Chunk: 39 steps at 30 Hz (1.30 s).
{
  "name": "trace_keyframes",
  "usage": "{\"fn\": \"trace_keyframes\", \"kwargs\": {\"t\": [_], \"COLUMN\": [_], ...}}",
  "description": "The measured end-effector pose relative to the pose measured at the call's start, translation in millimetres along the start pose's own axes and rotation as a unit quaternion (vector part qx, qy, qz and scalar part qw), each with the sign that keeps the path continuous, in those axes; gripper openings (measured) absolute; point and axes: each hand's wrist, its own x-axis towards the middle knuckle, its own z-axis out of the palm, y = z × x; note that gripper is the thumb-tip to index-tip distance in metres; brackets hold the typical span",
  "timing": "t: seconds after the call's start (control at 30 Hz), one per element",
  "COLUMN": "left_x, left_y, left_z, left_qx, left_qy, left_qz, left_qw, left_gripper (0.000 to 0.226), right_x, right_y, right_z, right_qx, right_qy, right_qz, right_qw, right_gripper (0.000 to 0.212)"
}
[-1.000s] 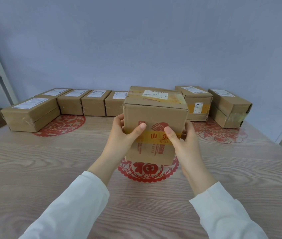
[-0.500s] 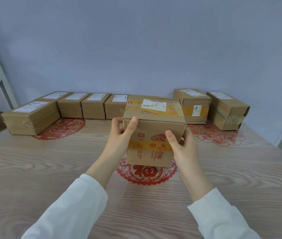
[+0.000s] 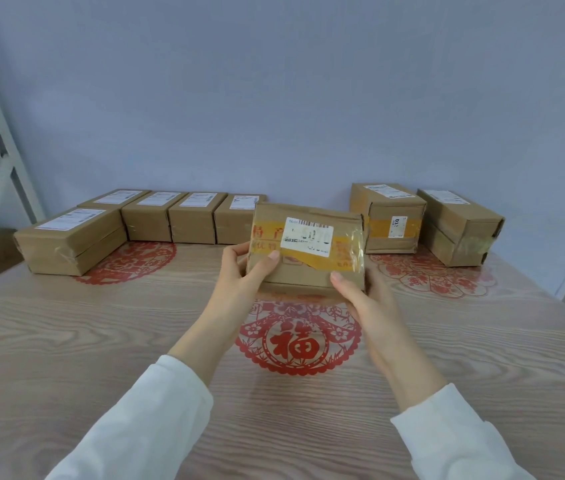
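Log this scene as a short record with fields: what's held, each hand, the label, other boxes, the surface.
Held: cardboard box, labelled face toward the camera
Left hand: grips the box's left edge
Right hand: grips its lower right corner
Label: white barcode sticker over yellow tape
Other boxes: five back-left boxes, two back-right boxes
Surface: wood-grain table with red paper-cut designs

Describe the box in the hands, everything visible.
Brown cardboard box, sealed with yellow printed tape, glossy and wrinkled at its right edge. A white barcode label sits on the face tilted toward the camera. The left hand and right hand grip its lower corners, thumbs on that face, above the red paper-cut on the table.
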Motion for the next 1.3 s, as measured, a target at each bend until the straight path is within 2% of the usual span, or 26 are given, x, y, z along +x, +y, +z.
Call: {"fn": "trace_keyframes", "kwargs": {"t": [0.07, 0.13, 0.2, 0.3, 0.43, 0.57, 0.7, 0.8, 0.9, 1.0, 1.13, 1.2, 1.3], "left_x": [0.1, -1.7, -4.7, -6.3, -6.9, -9.1, -9.2, -11.6, -12.7, -11.2, -10.6, -11.1, -9.9], "left_y": [-0.9, -1.5, -1.2, -2.3, -5.7, -2.7, -3.6, -5.7, -4.3, -1.6, -4.5, -7.9, -8.9], "left_z": [-0.5, -0.1, -0.1, -1.6, -4.5, -4.8, -3.0, -3.0, -3.0, -2.5, -4.3, -5.4, -3.5], "left_qx": [-0.001, 0.007, 0.015, 0.035, 0.046, 0.056, 0.052, 0.070, 0.077, 0.070, 0.054, 0.054, 0.040], "left_qy": [-0.002, -0.006, -0.009, -0.014, -0.035, -0.042, -0.008, -0.036, -0.049, -0.028, -0.040, -0.051, -0.050], "left_qz": [-0.008, -0.008, 0.001, 0.007, -0.005, 0.012, 0.024, 0.018, 0.022, 0.024, 0.009, 0.012, 0.029], "left_qw": [1.000, 1.000, 1.000, 0.999, 0.998, 0.997, 0.998, 0.997, 0.996, 0.997, 0.998, 0.997, 0.998], "left_gripper": [0.064, 0.054, 0.058, 0.074, 0.066, 0.083, 0.066, 0.076, 0.085, 0.095, 0.065, 0.058, 0.057], "right_x": [0.2, 0.6, 0.0, -1.0, -1.8, -5.5, -10.4, -10.8, -10.6, -11.9, -10.7, -9.4, -7.4], "right_y": [-0.4, 0.5, 1.5, 1.8, -2.4, 0.0, 0.1, -4.6, -4.6, -4.4, -9.2, -6.7, 1.2], "right_z": [0.8, 0.0, -1.3, -1.9, -2.9, -4.4, -4.4, -4.0, -3.5, -1.8, -2.8, -3.9, -4.2], "right_qx": [0.005, 0.011, 0.013, -0.007, -0.023, -0.057, -0.084, -0.031, -0.036, -0.056, -0.022, -0.017, -0.011], "right_qy": [0.005, 0.012, 0.012, 0.003, 0.009, 0.031, 0.018, 0.023, 0.043, 0.035, 0.017, 0.035, 0.066], "right_qz": [0.004, 0.010, 0.020, 0.019, 0.003, -0.019, -0.028, -0.021, -0.041, -0.056, -0.041, -0.031, -0.035], "right_qw": [1.000, 1.000, 1.000, 1.000, 1.000, 0.998, 0.996, 0.999, 0.998, 0.996, 0.999, 0.999, 0.997], "right_gripper": [0.051, 0.044, 0.037, 0.040, 0.040, 0.027, 0.037, 0.049, 0.038, 0.046, 0.060, 0.053, 0.031]}}
